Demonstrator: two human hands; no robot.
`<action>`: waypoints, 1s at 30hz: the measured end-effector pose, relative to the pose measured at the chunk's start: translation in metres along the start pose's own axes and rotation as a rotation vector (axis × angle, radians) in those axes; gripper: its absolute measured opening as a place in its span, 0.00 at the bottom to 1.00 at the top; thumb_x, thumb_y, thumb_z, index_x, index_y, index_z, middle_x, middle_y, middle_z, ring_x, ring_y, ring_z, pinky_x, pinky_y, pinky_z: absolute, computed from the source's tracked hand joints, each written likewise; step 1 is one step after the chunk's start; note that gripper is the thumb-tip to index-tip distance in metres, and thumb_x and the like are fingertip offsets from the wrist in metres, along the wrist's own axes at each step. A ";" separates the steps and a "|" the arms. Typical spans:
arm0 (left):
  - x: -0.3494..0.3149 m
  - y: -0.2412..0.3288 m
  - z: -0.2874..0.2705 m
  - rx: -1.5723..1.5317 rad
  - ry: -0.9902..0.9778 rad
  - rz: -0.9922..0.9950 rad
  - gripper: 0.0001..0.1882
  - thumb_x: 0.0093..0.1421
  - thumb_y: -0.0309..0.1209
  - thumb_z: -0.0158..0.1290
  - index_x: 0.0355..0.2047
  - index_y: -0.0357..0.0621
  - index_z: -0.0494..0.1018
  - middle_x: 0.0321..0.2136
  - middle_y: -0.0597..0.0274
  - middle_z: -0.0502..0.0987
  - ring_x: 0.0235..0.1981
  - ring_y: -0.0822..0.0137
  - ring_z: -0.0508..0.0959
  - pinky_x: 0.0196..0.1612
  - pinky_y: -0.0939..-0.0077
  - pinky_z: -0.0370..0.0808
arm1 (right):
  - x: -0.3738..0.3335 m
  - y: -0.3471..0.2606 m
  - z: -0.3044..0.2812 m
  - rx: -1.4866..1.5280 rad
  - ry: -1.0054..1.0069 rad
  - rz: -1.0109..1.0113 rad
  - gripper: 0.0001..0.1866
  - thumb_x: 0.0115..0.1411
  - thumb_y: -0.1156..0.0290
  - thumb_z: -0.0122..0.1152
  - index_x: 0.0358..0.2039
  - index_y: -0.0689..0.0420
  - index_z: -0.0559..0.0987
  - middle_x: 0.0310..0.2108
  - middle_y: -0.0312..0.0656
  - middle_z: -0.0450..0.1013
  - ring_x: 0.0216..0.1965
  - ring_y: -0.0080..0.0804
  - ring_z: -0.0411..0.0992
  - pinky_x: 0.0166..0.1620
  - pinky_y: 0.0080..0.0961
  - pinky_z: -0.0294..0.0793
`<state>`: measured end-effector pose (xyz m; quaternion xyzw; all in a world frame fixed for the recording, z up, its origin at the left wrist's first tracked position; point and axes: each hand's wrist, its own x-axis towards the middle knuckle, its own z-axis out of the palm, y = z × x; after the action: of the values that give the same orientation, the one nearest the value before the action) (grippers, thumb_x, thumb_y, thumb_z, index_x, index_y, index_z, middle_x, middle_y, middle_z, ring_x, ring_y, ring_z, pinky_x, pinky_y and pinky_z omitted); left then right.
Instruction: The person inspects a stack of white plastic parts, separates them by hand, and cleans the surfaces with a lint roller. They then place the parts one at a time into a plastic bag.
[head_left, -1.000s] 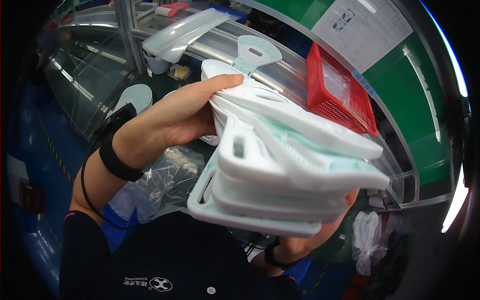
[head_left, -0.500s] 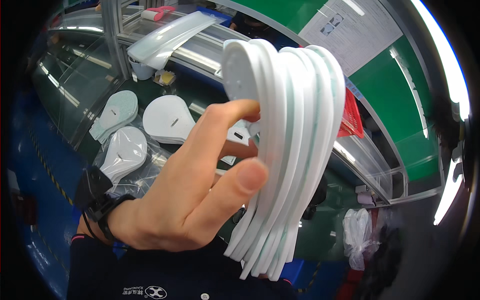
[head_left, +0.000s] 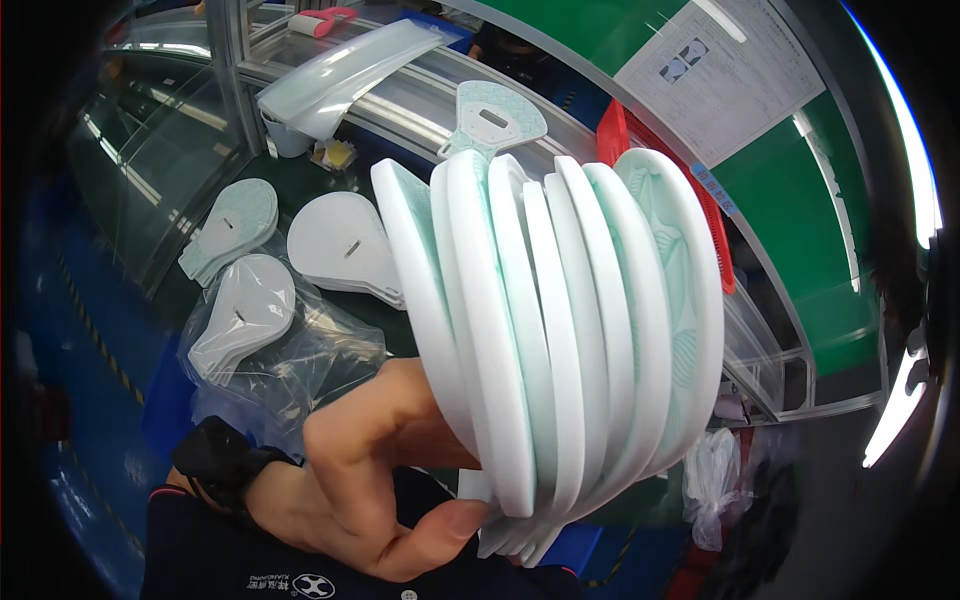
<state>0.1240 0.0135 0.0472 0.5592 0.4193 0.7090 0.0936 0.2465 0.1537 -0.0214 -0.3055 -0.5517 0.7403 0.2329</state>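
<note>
My left hand (head_left: 370, 480), with a black device on its wrist, grips a stack of white paddle-shaped plastic plates (head_left: 560, 330). Its thumb and fingers are at the lower left of the stack. The round ends point up and stand fanned apart, showing pale green patterned faces. Their narrow ends bunch together at the bottom. My right hand cannot be seen; the stack may hide it. Behind the stack, a single pale green plate (head_left: 530, 118) with a slot lies at the back.
At left on the dark table are a pale green stack (head_left: 235, 222), a white stack (head_left: 340, 235) and a bagged stack (head_left: 255, 290). Clear plastic sheets (head_left: 350, 75), a white cup (head_left: 287, 135) and a red basket (head_left: 613, 135) sit farther back. A clear bag (head_left: 712, 490) is at right.
The stack has turned and its round ends have spread apart, bringing their green faces into view. My left hand has moved down, toward the stack's lower end.
</note>
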 end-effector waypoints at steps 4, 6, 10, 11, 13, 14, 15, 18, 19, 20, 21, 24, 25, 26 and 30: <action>0.002 0.007 -0.001 0.018 0.058 -0.079 0.25 0.51 0.26 0.54 0.45 0.25 0.58 0.47 0.40 0.64 0.44 0.57 0.73 0.45 0.72 0.70 | 0.003 0.005 -0.002 0.012 0.001 -0.035 0.30 0.46 0.67 0.63 0.47 0.67 0.66 0.38 0.49 0.71 0.36 0.35 0.72 0.38 0.29 0.72; 0.003 0.010 -0.001 0.084 0.071 -0.078 0.21 0.50 0.24 0.56 0.42 0.25 0.64 0.44 0.42 0.68 0.43 0.58 0.74 0.43 0.73 0.72 | 0.005 0.007 -0.003 0.011 0.000 -0.049 0.31 0.45 0.66 0.63 0.48 0.67 0.65 0.39 0.50 0.70 0.37 0.36 0.71 0.39 0.31 0.72; 0.006 0.011 0.000 0.052 0.044 -0.141 0.24 0.46 0.26 0.56 0.41 0.20 0.65 0.36 0.49 0.75 0.37 0.65 0.76 0.44 0.76 0.70 | 0.006 0.010 -0.005 0.017 0.001 -0.070 0.33 0.45 0.65 0.62 0.50 0.67 0.63 0.41 0.50 0.69 0.39 0.38 0.70 0.41 0.33 0.71; 0.006 0.012 0.001 0.046 0.041 -0.141 0.25 0.47 0.26 0.56 0.42 0.20 0.64 0.37 0.48 0.75 0.38 0.64 0.76 0.44 0.75 0.70 | 0.006 0.010 -0.005 0.020 0.002 -0.074 0.33 0.45 0.64 0.62 0.50 0.67 0.63 0.41 0.51 0.68 0.40 0.38 0.70 0.42 0.34 0.71; 0.006 0.013 0.000 0.040 0.025 -0.177 0.27 0.46 0.28 0.58 0.43 0.21 0.64 0.38 0.46 0.74 0.40 0.63 0.75 0.46 0.72 0.69 | 0.007 0.012 -0.006 0.026 0.005 -0.087 0.34 0.45 0.64 0.61 0.51 0.67 0.62 0.42 0.51 0.67 0.41 0.39 0.69 0.43 0.35 0.70; 0.005 0.015 0.000 0.040 0.013 -0.216 0.28 0.46 0.30 0.60 0.43 0.21 0.65 0.39 0.45 0.74 0.41 0.63 0.74 0.47 0.71 0.69 | 0.008 0.012 -0.006 0.028 0.006 -0.092 0.35 0.45 0.63 0.61 0.51 0.67 0.62 0.43 0.51 0.67 0.42 0.40 0.69 0.44 0.36 0.70; 0.004 0.015 -0.001 0.063 -0.017 -0.232 0.32 0.45 0.33 0.62 0.44 0.22 0.63 0.41 0.44 0.72 0.43 0.62 0.73 0.48 0.70 0.67 | 0.009 0.013 -0.007 0.031 0.008 -0.098 0.35 0.45 0.63 0.61 0.51 0.67 0.61 0.43 0.52 0.67 0.42 0.41 0.68 0.44 0.37 0.70; 0.002 0.011 -0.002 0.159 -0.095 -0.191 0.47 0.40 0.42 0.68 0.50 0.23 0.55 0.48 0.43 0.65 0.49 0.61 0.68 0.52 0.66 0.63 | 0.011 0.017 -0.010 0.038 0.006 -0.128 0.37 0.45 0.62 0.60 0.52 0.68 0.60 0.45 0.52 0.66 0.44 0.42 0.68 0.46 0.39 0.69; 0.000 0.009 -0.001 0.219 -0.070 -0.153 0.52 0.39 0.45 0.69 0.52 0.23 0.51 0.50 0.43 0.62 0.52 0.60 0.66 0.53 0.65 0.62 | 0.012 0.019 -0.010 0.045 0.007 -0.137 0.37 0.45 0.62 0.60 0.53 0.68 0.59 0.45 0.52 0.65 0.45 0.43 0.67 0.47 0.39 0.69; 0.001 0.000 0.003 0.260 0.007 -0.078 0.57 0.37 0.47 0.69 0.54 0.24 0.46 0.52 0.44 0.59 0.53 0.60 0.63 0.54 0.64 0.61 | 0.012 0.022 -0.012 0.053 0.008 -0.148 0.38 0.45 0.62 0.60 0.53 0.68 0.59 0.46 0.53 0.65 0.45 0.43 0.67 0.47 0.40 0.68; -0.001 -0.003 0.005 0.256 0.054 -0.121 0.58 0.38 0.45 0.69 0.54 0.26 0.43 0.53 0.44 0.57 0.54 0.59 0.62 0.55 0.64 0.61 | 0.014 0.025 -0.013 0.058 0.005 -0.160 0.38 0.45 0.61 0.60 0.53 0.68 0.58 0.46 0.53 0.65 0.46 0.44 0.67 0.48 0.40 0.68; -0.003 -0.022 0.017 0.106 0.281 -0.283 0.57 0.41 0.38 0.69 0.56 0.32 0.37 0.53 0.45 0.55 0.56 0.58 0.60 0.56 0.64 0.61 | 0.016 0.035 -0.024 0.152 -0.052 -0.168 0.40 0.44 0.60 0.59 0.55 0.68 0.57 0.48 0.54 0.64 0.48 0.45 0.66 0.50 0.42 0.68; -0.004 -0.029 0.016 0.039 0.313 -0.309 0.53 0.43 0.34 0.67 0.56 0.33 0.39 0.52 0.46 0.56 0.55 0.59 0.61 0.56 0.65 0.62 | 0.018 0.039 -0.028 0.083 -0.032 -0.225 0.41 0.44 0.60 0.59 0.55 0.68 0.57 0.48 0.54 0.63 0.48 0.46 0.66 0.50 0.43 0.67; -0.004 -0.036 0.014 -0.030 0.338 -0.339 0.48 0.45 0.30 0.64 0.56 0.34 0.40 0.51 0.47 0.58 0.55 0.61 0.61 0.56 0.65 0.62 | 0.020 0.042 -0.034 0.097 -0.068 -0.254 0.41 0.44 0.60 0.59 0.55 0.68 0.56 0.49 0.54 0.63 0.49 0.47 0.65 0.51 0.44 0.67; -0.019 -0.042 0.020 -0.067 0.243 -0.274 0.41 0.49 0.26 0.60 0.55 0.33 0.44 0.49 0.49 0.59 0.53 0.64 0.61 0.54 0.68 0.63 | 0.029 0.053 -0.047 0.582 -0.379 -0.299 0.47 0.48 0.44 0.52 0.61 0.61 0.49 0.56 0.55 0.56 0.55 0.53 0.58 0.57 0.48 0.58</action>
<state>0.1335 0.0387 0.0046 0.4035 0.4761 0.7655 0.1564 0.2596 0.1901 -0.0875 0.0000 -0.3900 0.8674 0.3092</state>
